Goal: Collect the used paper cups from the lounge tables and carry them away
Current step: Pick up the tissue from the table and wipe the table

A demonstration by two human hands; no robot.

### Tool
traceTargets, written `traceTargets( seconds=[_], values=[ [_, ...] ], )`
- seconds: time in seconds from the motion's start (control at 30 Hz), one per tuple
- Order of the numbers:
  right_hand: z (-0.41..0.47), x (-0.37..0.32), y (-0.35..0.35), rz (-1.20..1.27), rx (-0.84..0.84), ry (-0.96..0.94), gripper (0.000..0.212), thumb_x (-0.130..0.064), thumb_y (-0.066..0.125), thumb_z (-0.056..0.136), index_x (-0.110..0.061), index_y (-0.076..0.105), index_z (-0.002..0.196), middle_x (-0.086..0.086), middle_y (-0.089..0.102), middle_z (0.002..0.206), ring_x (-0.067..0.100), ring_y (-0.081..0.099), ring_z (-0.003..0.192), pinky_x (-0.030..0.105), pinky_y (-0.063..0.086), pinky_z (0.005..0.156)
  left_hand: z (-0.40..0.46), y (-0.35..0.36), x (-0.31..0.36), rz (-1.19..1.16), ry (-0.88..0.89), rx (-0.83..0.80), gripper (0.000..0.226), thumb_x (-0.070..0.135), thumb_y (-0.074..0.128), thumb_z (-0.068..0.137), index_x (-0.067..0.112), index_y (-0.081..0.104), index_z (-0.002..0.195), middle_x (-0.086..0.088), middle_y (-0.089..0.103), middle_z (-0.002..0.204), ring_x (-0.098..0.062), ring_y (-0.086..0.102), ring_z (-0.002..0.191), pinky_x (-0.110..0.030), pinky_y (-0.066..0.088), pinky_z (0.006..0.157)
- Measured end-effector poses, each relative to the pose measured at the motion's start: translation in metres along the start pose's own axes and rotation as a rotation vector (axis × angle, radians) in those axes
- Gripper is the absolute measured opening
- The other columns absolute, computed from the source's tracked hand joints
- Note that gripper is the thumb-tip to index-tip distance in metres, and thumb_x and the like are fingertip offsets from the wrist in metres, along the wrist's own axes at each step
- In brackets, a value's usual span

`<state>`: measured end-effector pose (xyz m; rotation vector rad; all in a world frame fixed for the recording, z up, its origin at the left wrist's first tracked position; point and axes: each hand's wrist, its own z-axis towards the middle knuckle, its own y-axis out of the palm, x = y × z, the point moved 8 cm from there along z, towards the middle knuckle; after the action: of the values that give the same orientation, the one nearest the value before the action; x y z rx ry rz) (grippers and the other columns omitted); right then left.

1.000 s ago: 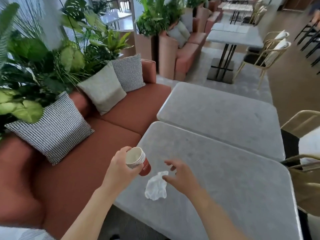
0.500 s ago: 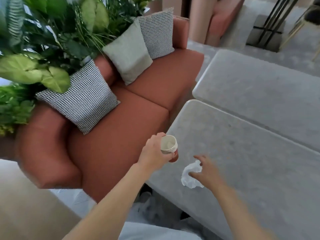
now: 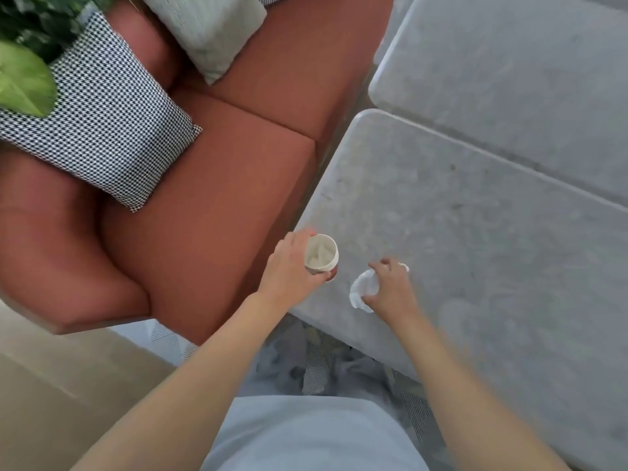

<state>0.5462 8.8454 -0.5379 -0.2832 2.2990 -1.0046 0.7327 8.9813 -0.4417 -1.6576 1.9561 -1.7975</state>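
Observation:
My left hand [image 3: 288,266] grips a stack of red paper cups [image 3: 321,255] with white insides, held upright just past the left edge of the grey stone table [image 3: 475,232]. A crumpled white napkin [image 3: 365,288] lies on the table near its front left corner. My right hand [image 3: 390,288] is on top of the napkin, fingers curled down around it and closing on the paper. Part of the napkin is hidden under that hand.
A terracotta sofa [image 3: 210,198] runs along the left with a houndstooth cushion [image 3: 102,130] and a plain grey cushion [image 3: 210,25]. Green plant leaves [image 3: 23,79] hang at the top left. A second grey table [image 3: 526,79] adjoins the first at the back.
The view has tilted down and moved closer. My right hand has come down onto the napkin and its fingers have curled around it. My left hand still holds the cups.

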Motion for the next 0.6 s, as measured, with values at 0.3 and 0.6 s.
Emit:
traceTargets(
  seconds=[0.3, 0.6],
  values=[
    [-0.023, 0.018, 0.007, 0.046, 0.073, -0.049, 0.029, -0.002, 0.067, 0.089, -0.001, 0.075, 0.117, 0.016, 0.060, 0.124, 0.034, 0.057, 0.115, 0.040, 0.050, 0.091, -0.020, 0.029, -0.002, -0.019, 0.025, -0.023, 0.080, 0.035, 0.094, 0.074, 0.026, 0.053, 0.141, 0.005, 0.058, 0.131, -0.016, 0.054, 0.122, -0.037, 0.049, 0.103],
    [-0.044, 0.067, -0.040, 0.202, 0.233, 0.039, 0.028, -0.004, 0.067, 0.090, -0.004, 0.074, 0.117, 0.011, 0.069, 0.118, 0.029, 0.064, 0.107, 0.029, 0.041, 0.084, -0.027, 0.073, 0.023, -0.035, 0.057, -0.032, 0.079, 0.055, 0.092, 0.071, 0.039, 0.047, 0.134, 0.014, 0.052, 0.125, -0.011, 0.054, 0.110, -0.032, 0.049, 0.089]
  ],
)
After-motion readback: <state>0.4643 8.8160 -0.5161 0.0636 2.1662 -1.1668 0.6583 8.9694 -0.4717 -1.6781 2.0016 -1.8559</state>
